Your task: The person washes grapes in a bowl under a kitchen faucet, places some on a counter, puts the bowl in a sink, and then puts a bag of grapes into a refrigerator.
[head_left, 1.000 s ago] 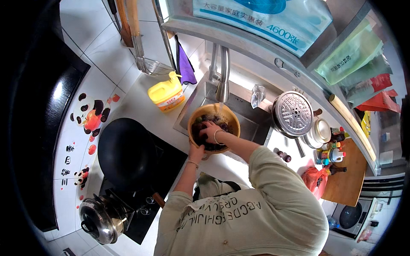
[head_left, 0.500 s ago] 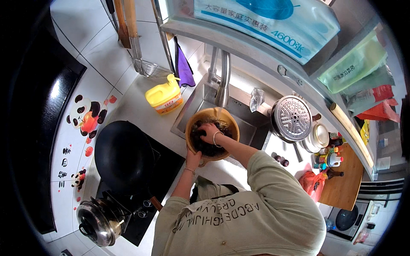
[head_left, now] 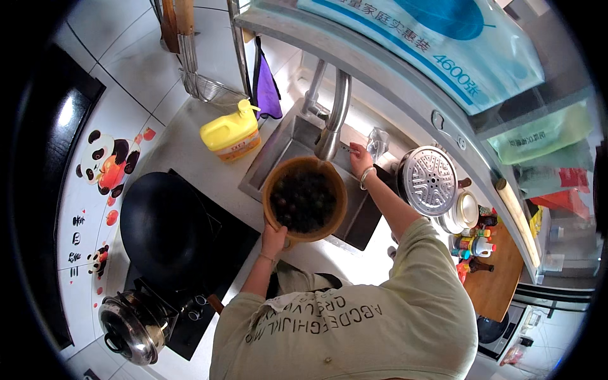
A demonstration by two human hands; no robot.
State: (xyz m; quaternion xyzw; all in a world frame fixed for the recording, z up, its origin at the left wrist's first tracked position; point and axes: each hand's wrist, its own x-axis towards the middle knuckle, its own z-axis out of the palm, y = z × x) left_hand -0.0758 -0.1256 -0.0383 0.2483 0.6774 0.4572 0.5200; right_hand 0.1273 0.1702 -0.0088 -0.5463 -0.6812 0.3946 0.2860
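A yellow-brown bowl (head_left: pixel 341 202) sits over the sink (head_left: pixel 285 136) with many dark, round pieces (head_left: pixel 304 199) inside, their kind too dark to make out. My left hand (head_left: pixel 274 239) is closed on the bowl's near left rim, beside its small handle. Off to the right of the bowl, my right hand (head_left: pixel 361 159) is raised above the sink's far side with its fingers stretched out. It is nearest to a crumpled clear plastic bag (head_left: pixel 378 144) and the metal faucet (head_left: pixel 329 142); nothing shows in it.
Left of the sink stand a yellow jug (head_left: pixel 231 134), a black wok (head_left: pixel 168 228) on the stove and a lidded pot (head_left: pixel 133 329). A perforated metal steamer plate (head_left: pixel 429 180), stacked dishes (head_left: pixel 465 212) and bottles (head_left: pixel 475 246) are to the right. A shelf (head_left: pixel 380 69) overhangs the far side.
My right hand has come out of the bowl and moved right and away, toward the clear plastic bag. My left hand keeps its hold on the rim. The whole view has shifted slightly.
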